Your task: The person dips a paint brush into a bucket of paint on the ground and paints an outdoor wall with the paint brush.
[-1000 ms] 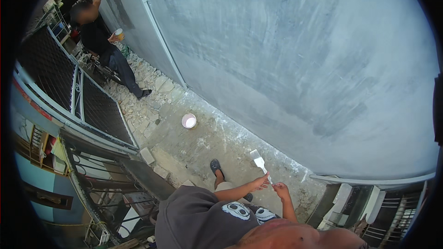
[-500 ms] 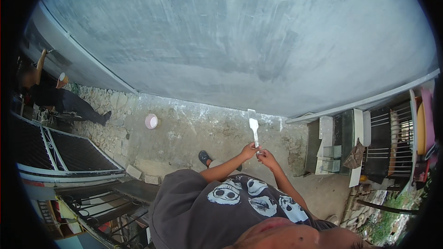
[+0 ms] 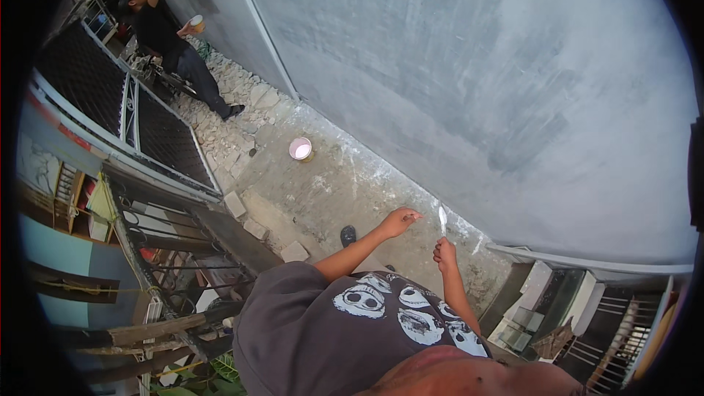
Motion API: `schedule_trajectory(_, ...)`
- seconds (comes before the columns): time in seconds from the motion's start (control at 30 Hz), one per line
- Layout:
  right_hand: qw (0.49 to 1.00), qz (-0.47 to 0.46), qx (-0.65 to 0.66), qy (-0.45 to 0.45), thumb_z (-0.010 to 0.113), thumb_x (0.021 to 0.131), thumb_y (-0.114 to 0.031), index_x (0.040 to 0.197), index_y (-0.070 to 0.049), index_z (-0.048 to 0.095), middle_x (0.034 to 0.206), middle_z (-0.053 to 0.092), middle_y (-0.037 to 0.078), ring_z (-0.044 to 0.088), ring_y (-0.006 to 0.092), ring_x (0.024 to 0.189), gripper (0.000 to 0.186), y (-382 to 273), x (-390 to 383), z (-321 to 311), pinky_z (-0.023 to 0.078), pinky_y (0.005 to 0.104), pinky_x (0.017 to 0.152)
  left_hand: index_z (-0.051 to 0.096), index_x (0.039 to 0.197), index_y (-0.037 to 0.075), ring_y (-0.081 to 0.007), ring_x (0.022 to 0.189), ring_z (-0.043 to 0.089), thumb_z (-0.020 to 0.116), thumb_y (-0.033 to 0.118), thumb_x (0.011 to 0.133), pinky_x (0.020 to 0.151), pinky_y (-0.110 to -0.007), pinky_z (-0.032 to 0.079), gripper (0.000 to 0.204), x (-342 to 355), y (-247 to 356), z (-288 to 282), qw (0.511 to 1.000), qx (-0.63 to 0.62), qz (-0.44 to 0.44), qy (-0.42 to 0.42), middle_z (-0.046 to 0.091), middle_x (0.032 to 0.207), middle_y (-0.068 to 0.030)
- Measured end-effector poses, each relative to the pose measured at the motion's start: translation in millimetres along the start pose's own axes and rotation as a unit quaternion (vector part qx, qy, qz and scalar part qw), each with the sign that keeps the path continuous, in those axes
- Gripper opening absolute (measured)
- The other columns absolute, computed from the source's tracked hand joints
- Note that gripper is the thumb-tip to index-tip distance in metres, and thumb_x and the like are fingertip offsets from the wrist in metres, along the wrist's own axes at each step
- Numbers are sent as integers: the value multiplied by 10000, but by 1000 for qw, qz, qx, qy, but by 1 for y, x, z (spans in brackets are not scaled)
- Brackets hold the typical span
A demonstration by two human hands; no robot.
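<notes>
My right hand (image 3: 444,253) is closed around the handle of a flat, white-coated paintbrush (image 3: 442,218). Its head points up toward the wall, with the narrow side turned to me. To its left, my left hand (image 3: 401,221) is free of the brush, its fingers extended toward it with a small gap between. The large grey wall (image 3: 455,88) rises beyond both hands, streaked with darker patches. Farther off on the floor stands a bucket (image 3: 301,149) with whitish-pink contents.
A co-worker (image 3: 172,44) stands at the far left by the wall, one arm raised, holding a small container (image 3: 196,23). Rubble (image 3: 227,88) covers the ground there. A metal gate (image 3: 132,103) lines the left; glass panes and boards (image 3: 539,308) stand at right.
My left hand has let go of the paintbrush and moved apart from it. The right hand keeps hold. My view has turned left, bringing more of the co-worker and gate into sight.
</notes>
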State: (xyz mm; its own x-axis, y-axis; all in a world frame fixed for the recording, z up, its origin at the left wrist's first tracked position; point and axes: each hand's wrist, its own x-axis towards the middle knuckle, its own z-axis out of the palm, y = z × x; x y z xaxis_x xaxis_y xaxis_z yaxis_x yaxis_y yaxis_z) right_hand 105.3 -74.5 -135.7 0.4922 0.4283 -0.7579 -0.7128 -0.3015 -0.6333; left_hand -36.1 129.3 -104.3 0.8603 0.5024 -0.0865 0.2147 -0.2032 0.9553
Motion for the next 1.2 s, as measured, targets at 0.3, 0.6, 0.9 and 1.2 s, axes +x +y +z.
schedule_trajectory(0.3, 714, -558, -363, 219, 586, 1038, -279, 1084, -35, 580, 801, 561, 23, 482, 94, 598, 248, -31, 10, -17, 419, 251, 517, 732, 920, 38, -170, 881, 675, 781, 287, 933, 797, -323, 553, 254, -54, -35, -88, 982, 0, 2, 190, 718, 987, -91)
schedule_trajectory(0.6, 928, -332, -168, -21, 628, 1040, -274, 1218, -8, 549, 778, 614, 70, 570, 159, 645, 329, -156, -62, 47, 478, 316, 590, 651, 929, 56, -119, 826, 623, 679, 370, 1017, 777, -290, 507, 327, -9, 16, -108, 970, -87, -41, 224, 690, 930, -37)
schedule_trajectory(0.9, 882, -231, -393, 116, 611, 991, -461, 845, 14, 706, 688, 629, 158, 651, 284, 644, 505, 71, 84, -49, 499, 423, 620, 516, 627, 157, -129, 513, 381, 478, 889, 859, 1055, -566, 382, 768, -70, 364, -222, 723, -355, 559, -197, 432, 576, 43)
schedule_trajectory(1.2, 838, -40, -522, 153, 641, 853, -294, 774, 122, 689, 613, 651, 226, 696, 348, 551, 426, 166, 5, -195, 551, 489, 538, 544, 625, 165, -140, 602, 575, 470, 91, 935, 1053, -468, 515, 328, -156, 487, -226, 609, -154, 745, -226, 504, 620, 34)
